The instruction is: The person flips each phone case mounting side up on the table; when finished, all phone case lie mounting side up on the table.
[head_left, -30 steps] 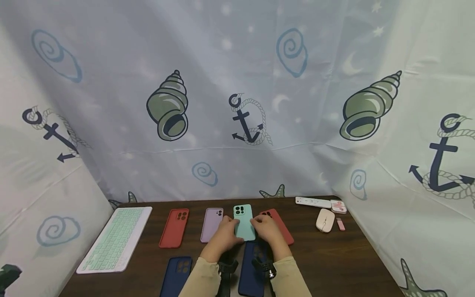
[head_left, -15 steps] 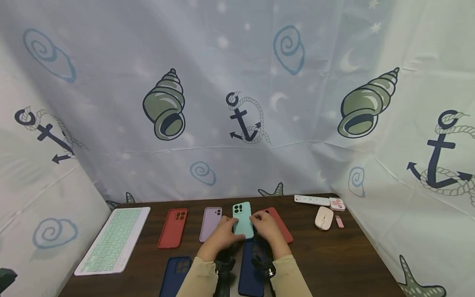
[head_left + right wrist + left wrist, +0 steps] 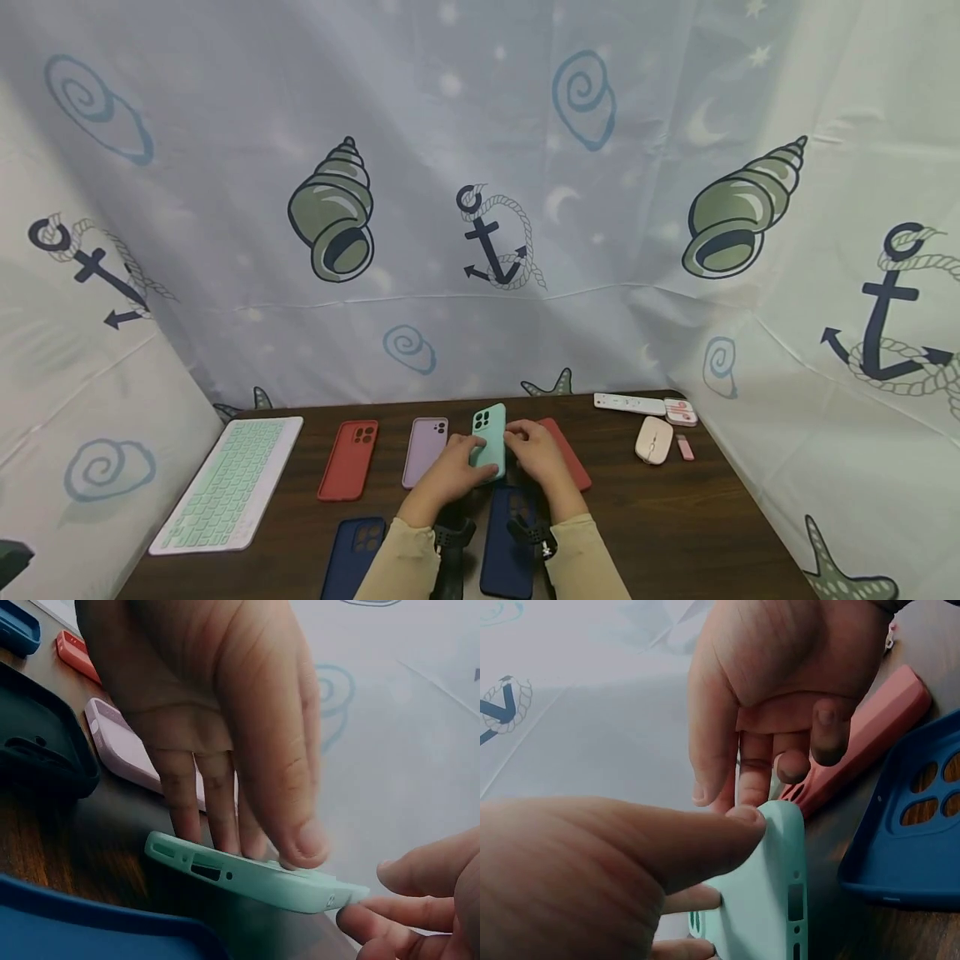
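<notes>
A mint-green phone case [image 3: 489, 440] is raised at a tilt over the middle of the dark table, its camera cutouts at the far end. My left hand [image 3: 452, 473] grips it, with the thumb [image 3: 739, 825] on the near edge and fingers along the left side. In the left wrist view the case [image 3: 754, 900] shows its port openings. My right hand [image 3: 538, 457] is at the right edge, fingertips touching or very near it. The right thumb [image 3: 401, 877] stands apart from the case. Directly below lies a navy phone case [image 3: 508, 542], partly hidden by the wrist straps.
On the left are a keyboard [image 3: 228, 483], a red case [image 3: 348, 461] and another navy case [image 3: 351, 550]. A lilac case [image 3: 424, 450] and a second red case [image 3: 568, 458] flank my hands. At right lie a mouse [image 3: 654, 440], a white remote [image 3: 628, 404] and small items.
The mint phone case has turned and tilted a little, its far end rising slightly. Both hands stay in nearly the same place; the view has shifted slightly.
</notes>
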Tool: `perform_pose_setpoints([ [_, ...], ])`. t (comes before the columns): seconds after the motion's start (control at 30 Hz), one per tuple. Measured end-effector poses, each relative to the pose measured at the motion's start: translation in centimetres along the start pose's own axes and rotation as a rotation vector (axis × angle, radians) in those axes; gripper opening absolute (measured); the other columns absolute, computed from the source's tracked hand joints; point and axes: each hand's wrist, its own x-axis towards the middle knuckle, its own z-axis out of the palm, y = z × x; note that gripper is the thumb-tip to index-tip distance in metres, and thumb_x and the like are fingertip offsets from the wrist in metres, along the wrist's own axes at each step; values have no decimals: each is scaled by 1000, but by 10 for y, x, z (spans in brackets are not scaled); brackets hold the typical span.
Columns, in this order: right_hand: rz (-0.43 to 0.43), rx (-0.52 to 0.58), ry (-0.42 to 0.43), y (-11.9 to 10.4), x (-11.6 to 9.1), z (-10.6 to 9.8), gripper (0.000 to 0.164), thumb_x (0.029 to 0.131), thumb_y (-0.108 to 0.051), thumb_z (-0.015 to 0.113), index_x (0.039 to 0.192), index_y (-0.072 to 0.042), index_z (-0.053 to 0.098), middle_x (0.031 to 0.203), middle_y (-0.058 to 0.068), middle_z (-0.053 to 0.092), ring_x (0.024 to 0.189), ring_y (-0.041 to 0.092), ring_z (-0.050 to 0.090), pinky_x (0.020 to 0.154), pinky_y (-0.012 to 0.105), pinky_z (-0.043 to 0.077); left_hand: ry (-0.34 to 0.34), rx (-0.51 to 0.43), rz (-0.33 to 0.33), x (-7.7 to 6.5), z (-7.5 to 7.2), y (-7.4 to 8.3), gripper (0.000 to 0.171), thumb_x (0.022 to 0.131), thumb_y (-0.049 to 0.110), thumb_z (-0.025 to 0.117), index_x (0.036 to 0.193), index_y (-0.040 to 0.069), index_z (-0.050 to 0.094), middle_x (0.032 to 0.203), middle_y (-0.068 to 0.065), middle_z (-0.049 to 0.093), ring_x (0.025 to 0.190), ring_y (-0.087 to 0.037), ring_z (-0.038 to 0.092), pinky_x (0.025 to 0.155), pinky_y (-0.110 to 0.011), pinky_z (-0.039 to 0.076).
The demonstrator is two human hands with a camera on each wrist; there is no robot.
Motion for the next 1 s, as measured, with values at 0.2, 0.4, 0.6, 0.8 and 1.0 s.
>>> perform_pose_setpoints([
  [0.2, -40, 51, 13, -3, 1, 1, 31, 99, -23, 64, 125, -5, 67, 91, 10, 69, 60, 17, 58, 59, 32, 49, -29, -31, 22, -2, -3, 6, 64, 94, 44, 70, 143, 7, 52, 136, -23, 49, 119, -36, 58, 99, -56, 47],
  [0.4, -91, 83, 16, -5, 1, 0, 31, 97, -17, 67, 125, -6, 66, 87, 8, 69, 60, 15, 57, 58, 32, 49, -48, -38, 58, -4, -4, 13, 71, 96, 47, 67, 152, 13, 41, 145, -25, 45, 124, -38, 57, 99, -57, 47],
  [0.6, -112, 87, 12, -6, -1, -1, 33, 97, -16, 68, 128, -7, 65, 90, 9, 70, 64, 16, 60, 61, 32, 51, -61, -40, 86, -4, -2, 16, 70, 99, 42, 63, 159, 25, 32, 146, -25, 45, 128, -41, 54, 101, -60, 45],
  [0.8, -60, 49, 76, -5, 0, 2, 28, 99, -21, 63, 124, -8, 66, 89, 9, 69, 65, 14, 59, 61, 31, 48, -45, -50, 85, -3, -1, 16, 63, 100, 39, 64, 156, 26, 38, 139, -24, 49, 125, -40, 56, 101, -61, 46],
  [1.0, -24, -145, 43, 0, 0, 6, 23, 99, -26, 63, 115, -12, 72, 98, 6, 73, 83, 21, 67, 71, 40, 53, -52, -68, 62, -3, -3, 16, 64, 100, 41, 62, 157, 26, 37, 146, -24, 45, 128, -40, 55, 100, -59, 46],
])
